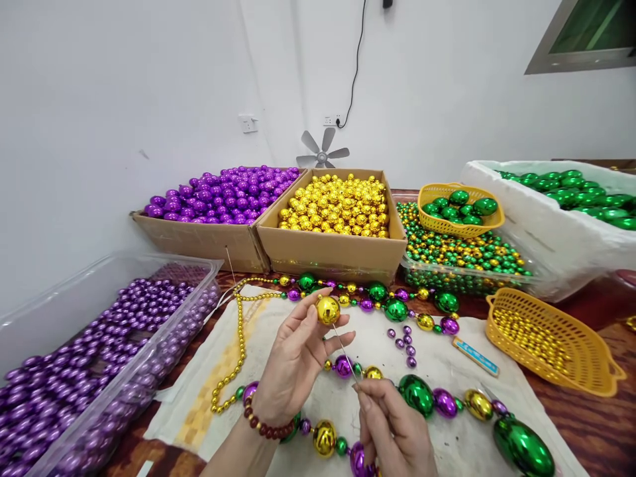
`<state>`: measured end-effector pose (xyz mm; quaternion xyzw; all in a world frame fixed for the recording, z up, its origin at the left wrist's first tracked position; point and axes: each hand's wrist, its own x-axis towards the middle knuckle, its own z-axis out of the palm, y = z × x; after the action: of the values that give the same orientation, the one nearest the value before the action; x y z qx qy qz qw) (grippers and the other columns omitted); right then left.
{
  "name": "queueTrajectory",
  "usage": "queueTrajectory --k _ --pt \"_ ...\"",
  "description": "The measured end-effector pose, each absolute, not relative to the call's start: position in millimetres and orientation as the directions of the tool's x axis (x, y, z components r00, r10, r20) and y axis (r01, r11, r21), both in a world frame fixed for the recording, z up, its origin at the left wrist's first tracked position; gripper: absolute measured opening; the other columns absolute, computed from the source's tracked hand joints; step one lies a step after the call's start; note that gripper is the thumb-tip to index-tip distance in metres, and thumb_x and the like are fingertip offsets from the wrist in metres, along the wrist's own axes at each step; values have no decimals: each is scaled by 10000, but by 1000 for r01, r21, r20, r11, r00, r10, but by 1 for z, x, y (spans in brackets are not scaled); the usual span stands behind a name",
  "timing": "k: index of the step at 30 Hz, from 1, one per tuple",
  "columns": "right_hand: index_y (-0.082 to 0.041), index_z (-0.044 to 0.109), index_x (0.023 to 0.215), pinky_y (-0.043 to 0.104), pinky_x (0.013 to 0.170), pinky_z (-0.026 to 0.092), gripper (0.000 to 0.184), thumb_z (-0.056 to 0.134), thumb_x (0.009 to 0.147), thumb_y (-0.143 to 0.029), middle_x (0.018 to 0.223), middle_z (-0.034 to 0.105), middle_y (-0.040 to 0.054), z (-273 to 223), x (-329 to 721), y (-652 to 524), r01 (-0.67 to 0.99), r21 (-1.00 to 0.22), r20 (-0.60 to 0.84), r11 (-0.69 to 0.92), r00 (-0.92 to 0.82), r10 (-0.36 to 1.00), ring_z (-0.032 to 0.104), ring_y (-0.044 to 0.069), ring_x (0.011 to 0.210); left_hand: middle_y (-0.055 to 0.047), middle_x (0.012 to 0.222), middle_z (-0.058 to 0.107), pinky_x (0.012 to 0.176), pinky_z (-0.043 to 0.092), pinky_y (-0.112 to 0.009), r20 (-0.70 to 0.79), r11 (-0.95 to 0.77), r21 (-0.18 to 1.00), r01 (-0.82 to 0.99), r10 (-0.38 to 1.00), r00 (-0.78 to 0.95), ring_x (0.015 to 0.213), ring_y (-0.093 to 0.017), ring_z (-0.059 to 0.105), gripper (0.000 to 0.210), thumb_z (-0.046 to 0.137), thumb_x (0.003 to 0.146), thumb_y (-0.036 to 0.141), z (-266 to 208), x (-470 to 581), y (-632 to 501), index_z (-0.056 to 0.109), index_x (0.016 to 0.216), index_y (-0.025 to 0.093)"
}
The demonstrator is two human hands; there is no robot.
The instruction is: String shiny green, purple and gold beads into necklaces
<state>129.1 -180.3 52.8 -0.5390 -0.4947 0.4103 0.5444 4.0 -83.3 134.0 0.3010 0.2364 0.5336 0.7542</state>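
Note:
My left hand [293, 351], with a beaded bracelet [271, 429] at the wrist, pinches a large shiny gold bead [328, 310] between thumb and fingers. A thin needle [344, 348] runs from the underside of that bead down to my right hand [392, 424], whose thumb and forefinger are closed on its lower end. How far the needle goes into the bead is hidden. Around and below my hands lies a bead garland of green, purple and gold, including a big green oval bead [523, 445]. A strand of small gold beads [240, 331] curves at the left on the white cloth [193, 397].
Behind stand cardboard boxes of purple beads [223, 195] and gold beads [340, 202]. A clear tub of purple beads [109, 344] is at left. At right are a yellow basket [596, 368], a small blue-labelled box [476, 356] and a white foam box [561, 238]. Loose purple beads [408, 339] lie mid-cloth.

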Motion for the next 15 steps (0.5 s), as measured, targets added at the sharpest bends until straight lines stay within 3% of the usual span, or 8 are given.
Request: queueTrajectory --k 10,15 --pt "-164 593 858 180 342 245 316 435 950 -422 477 355 -64 54 129 -177 105 -989 115 100 149 982 320 75 369 -89 1061 645 851 550 -428 -78 278 721 -635 943 324 953 -220 635 319 527 928 232 129 3 -88 595 1238 206" --pt "-158 611 911 166 354 307 314 431 952 -412 483 399 -62 58 129 -166 99 -991 106 86 219 970 365 74 364 -99 1071 642 873 521 -384 -150 366 737 -569 909 390 947 -228 640 306 553 914 239 122 18 -101 603 1210 181"
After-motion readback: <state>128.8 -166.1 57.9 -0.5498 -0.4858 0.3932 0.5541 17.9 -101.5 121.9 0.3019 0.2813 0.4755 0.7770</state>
